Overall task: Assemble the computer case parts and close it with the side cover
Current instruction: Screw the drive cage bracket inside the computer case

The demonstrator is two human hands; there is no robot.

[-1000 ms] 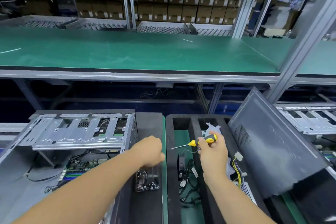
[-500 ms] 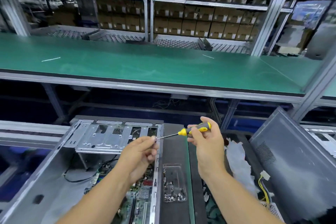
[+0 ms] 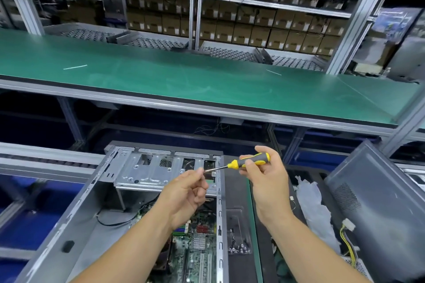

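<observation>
Case (image 3: 110,209) open at 7 o'clock of the view, lying on its side, cover off. Drive cage (image 3: 161,171) across its far end; board (image 3: 195,248) on its floor at 6 o'clock, partly hidden by the left forearm. Side cover (image 3: 377,209) at 4 o'clock, leaning tilted, well apart from the case. Screwdriver (image 3: 250,162) above the case's far right corner, roughly level, tip pointing to 9 o'clock. Right hand (image 3: 268,179) curled round the yellow-grey handle. Left hand (image 3: 186,193) just beside the tip, thumb and forefinger pinched at the shaft's end; cannot tell whether a screw sits between them. Remaining left fingers loosely curled. Clear tray (image 3: 238,232) of screws at 5 o'clock, just right of the case wall. Plastic bag (image 3: 315,209) and yellow wires (image 3: 347,241) between tray and cover. Green bench (image 3: 184,80) across 12 o'clock, shelves of cartons (image 3: 264,27) behind.
</observation>
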